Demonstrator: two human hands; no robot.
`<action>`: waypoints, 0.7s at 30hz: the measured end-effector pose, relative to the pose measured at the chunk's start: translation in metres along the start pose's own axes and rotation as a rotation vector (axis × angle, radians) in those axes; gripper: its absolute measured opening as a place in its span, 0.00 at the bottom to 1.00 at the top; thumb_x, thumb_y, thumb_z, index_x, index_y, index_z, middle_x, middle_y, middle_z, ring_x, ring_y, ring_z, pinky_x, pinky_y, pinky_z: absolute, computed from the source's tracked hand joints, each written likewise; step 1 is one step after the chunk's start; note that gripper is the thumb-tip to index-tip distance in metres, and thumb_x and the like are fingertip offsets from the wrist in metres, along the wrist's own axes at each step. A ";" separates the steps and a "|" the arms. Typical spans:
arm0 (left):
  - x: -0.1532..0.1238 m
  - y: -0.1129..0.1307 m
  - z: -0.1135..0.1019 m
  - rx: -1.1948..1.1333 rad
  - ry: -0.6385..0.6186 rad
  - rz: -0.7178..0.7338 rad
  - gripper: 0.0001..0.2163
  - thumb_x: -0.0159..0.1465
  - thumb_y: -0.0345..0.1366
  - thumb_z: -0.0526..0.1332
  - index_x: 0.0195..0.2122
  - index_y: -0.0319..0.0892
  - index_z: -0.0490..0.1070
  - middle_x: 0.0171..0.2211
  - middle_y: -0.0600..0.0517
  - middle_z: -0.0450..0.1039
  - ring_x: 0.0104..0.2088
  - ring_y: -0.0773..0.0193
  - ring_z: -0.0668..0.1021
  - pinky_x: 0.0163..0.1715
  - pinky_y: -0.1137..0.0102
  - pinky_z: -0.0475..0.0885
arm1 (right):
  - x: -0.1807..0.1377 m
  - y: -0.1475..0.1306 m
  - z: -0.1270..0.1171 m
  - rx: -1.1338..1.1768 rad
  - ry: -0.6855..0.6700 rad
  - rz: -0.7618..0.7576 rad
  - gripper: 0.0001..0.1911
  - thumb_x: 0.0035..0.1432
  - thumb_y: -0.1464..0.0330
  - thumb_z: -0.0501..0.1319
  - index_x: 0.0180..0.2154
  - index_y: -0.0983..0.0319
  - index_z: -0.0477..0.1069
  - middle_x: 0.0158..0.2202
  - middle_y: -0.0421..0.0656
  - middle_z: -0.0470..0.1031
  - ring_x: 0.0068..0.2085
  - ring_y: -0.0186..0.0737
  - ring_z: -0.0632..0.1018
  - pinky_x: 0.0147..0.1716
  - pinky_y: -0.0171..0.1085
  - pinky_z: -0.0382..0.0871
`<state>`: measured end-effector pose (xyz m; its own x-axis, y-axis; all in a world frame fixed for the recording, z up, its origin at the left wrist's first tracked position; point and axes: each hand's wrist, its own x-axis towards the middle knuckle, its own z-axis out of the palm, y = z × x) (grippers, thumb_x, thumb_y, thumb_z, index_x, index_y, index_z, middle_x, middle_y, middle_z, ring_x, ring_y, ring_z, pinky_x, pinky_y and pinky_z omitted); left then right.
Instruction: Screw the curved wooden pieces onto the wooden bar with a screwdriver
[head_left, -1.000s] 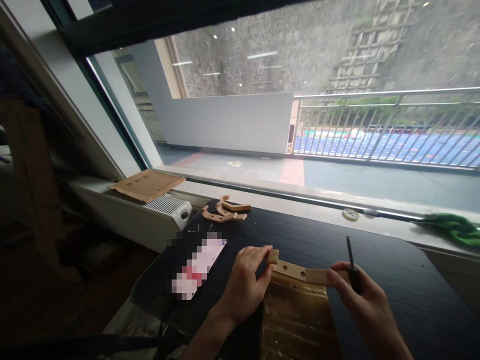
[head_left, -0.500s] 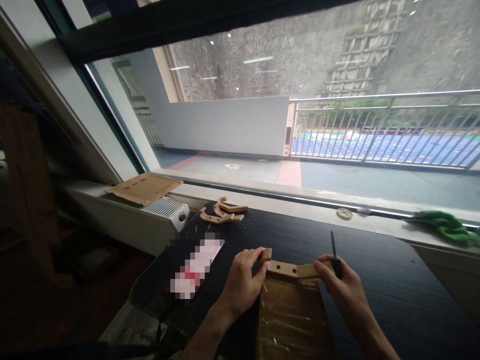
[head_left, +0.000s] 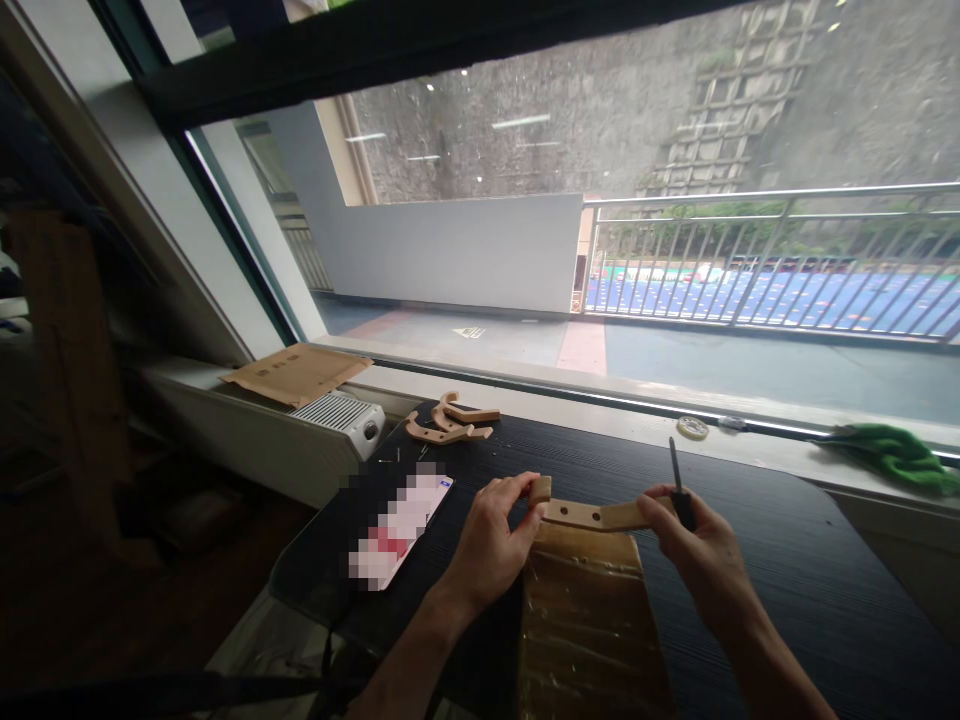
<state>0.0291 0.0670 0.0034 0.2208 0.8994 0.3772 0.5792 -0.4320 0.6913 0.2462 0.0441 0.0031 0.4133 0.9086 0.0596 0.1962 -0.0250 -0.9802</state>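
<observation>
A pale wooden hook (head_left: 580,514) with two drilled holes spans the space between my hands, at the far end of a brown slab wrapped in clear film (head_left: 589,620). My left hand (head_left: 499,535) pinches the hook's upturned left end between thumb and fingers. At its other end my right hand (head_left: 697,540) grips the wood with thumb and forefinger. The same hand keeps a screwdriver (head_left: 676,465) in its fingers, shaft pointing up and dark handle partly covered. Several similar wooden hooks (head_left: 442,434) lie in a pile at the table's far left corner.
On the black table (head_left: 780,560) a pink-white package (head_left: 420,515), partly blurred out, lies left of my hands, with small screws (head_left: 422,453) behind it. A tape roll (head_left: 691,428) and green cloth (head_left: 896,455) rest along the windowsill. A brown envelope (head_left: 296,372) covers a white heater (head_left: 349,425).
Both hands have moved the wooden hook slightly up and away from me, so more of the slab's far end shows. The screwdriver has moved along with my right hand.
</observation>
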 end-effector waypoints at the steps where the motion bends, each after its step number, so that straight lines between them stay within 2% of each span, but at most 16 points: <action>1: 0.000 0.001 -0.001 0.000 -0.002 0.004 0.13 0.62 0.33 0.57 0.49 0.41 0.68 0.43 0.49 0.74 0.45 0.60 0.73 0.49 0.63 0.67 | 0.000 0.000 0.000 0.000 -0.001 0.004 0.18 0.44 0.54 0.63 0.30 0.62 0.71 0.21 0.37 0.64 0.22 0.34 0.62 0.20 0.34 0.56; 13: -0.002 -0.002 0.001 0.004 -0.020 0.034 0.11 0.62 0.32 0.58 0.46 0.41 0.69 0.43 0.49 0.73 0.46 0.60 0.73 0.50 0.63 0.66 | -0.001 0.003 -0.004 -0.036 -0.033 0.018 0.19 0.45 0.53 0.63 0.30 0.62 0.70 0.19 0.36 0.60 0.21 0.33 0.60 0.19 0.33 0.54; 21: -0.009 -0.006 0.000 0.025 -0.037 0.022 0.11 0.62 0.33 0.57 0.46 0.43 0.68 0.43 0.49 0.73 0.46 0.59 0.73 0.50 0.61 0.66 | -0.005 0.004 -0.002 -0.040 -0.036 0.020 0.18 0.44 0.53 0.63 0.29 0.61 0.70 0.21 0.37 0.61 0.22 0.33 0.60 0.19 0.33 0.55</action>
<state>0.0240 0.0615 -0.0042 0.2623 0.8920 0.3683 0.5930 -0.4500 0.6677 0.2464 0.0384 -0.0013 0.3854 0.9222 0.0325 0.2236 -0.0592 -0.9729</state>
